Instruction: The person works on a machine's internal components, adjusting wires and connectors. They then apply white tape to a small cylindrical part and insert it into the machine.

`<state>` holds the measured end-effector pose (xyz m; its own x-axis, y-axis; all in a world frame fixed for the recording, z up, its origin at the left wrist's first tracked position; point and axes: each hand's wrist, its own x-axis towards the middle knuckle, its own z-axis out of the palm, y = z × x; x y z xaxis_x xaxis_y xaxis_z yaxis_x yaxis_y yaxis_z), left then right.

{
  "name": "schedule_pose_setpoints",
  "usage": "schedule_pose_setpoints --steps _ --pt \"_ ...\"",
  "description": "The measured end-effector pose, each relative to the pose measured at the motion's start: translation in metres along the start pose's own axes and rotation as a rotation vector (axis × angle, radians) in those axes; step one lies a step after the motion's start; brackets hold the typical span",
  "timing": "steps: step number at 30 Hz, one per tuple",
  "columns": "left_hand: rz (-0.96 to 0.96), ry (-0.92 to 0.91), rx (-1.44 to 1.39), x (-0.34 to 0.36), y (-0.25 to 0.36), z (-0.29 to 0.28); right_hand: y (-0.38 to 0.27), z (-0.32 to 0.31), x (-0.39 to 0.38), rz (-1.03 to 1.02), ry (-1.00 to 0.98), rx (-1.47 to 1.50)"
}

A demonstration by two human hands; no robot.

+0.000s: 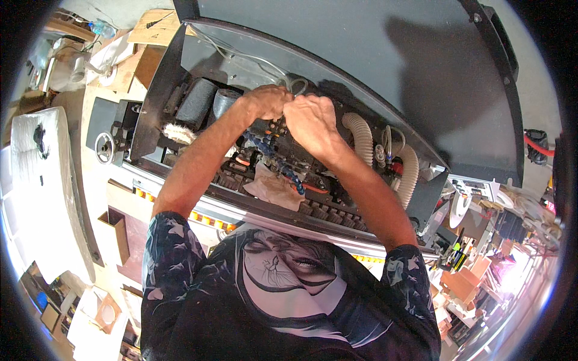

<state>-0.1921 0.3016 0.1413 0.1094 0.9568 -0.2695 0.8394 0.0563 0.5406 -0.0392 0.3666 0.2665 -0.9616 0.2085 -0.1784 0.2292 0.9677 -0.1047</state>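
Both of my arms reach down into a long dark machine housing. My left hand is closed, its fingers bent down among the parts near the back wall. Right beside it, almost touching, my right hand is curled into a fist-like grip. Whatever the fingers hold is hidden beneath them. Thin clear tubing runs along the back wall and loops just behind my hands. Below them lie a dark blue segmented line and a crumpled pale cloth or paper.
A raised grey hood stands behind the housing. Ribbed beige hoses sit on the right; dark cylinders and a white fluffy brush on the left. A handwheel is outside left. Cardboard boxes clutter the right.
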Motion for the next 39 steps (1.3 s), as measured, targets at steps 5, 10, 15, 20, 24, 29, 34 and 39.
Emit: schedule_pose_setpoints --steps 5,10,15,20,24,29,34,39 --pt "0.071 -0.029 0.017 -0.006 0.012 -0.014 0.021 0.033 -0.029 0.043 0.07 -0.022" --pt "0.082 0.009 -0.069 -0.006 0.008 -0.007 0.05 0.088 -0.064 0.104 0.24 0.006" --pt "0.038 -0.01 -0.039 -0.008 0.025 -0.028 0.064 0.139 -0.067 0.199 0.137 -0.024" --pt "0.008 -0.008 -0.015 -0.013 0.022 -0.023 0.06 0.093 -0.074 0.243 0.193 0.104" --pt "0.07 -0.072 -0.113 -0.002 0.016 -0.023 0.047 0.069 -0.076 0.203 0.264 0.137" --pt "0.056 -0.061 -0.127 0.0 0.013 -0.016 0.031 0.024 -0.042 0.133 -0.008 0.021" --pt "-0.028 -0.002 0.002 0.0 0.006 -0.006 0.009 0.007 -0.004 0.032 -0.032 -0.025" --pt "0.006 0.001 -0.001 0.004 -0.008 0.001 -0.008 0.01 0.01 -0.017 0.028 -0.081"
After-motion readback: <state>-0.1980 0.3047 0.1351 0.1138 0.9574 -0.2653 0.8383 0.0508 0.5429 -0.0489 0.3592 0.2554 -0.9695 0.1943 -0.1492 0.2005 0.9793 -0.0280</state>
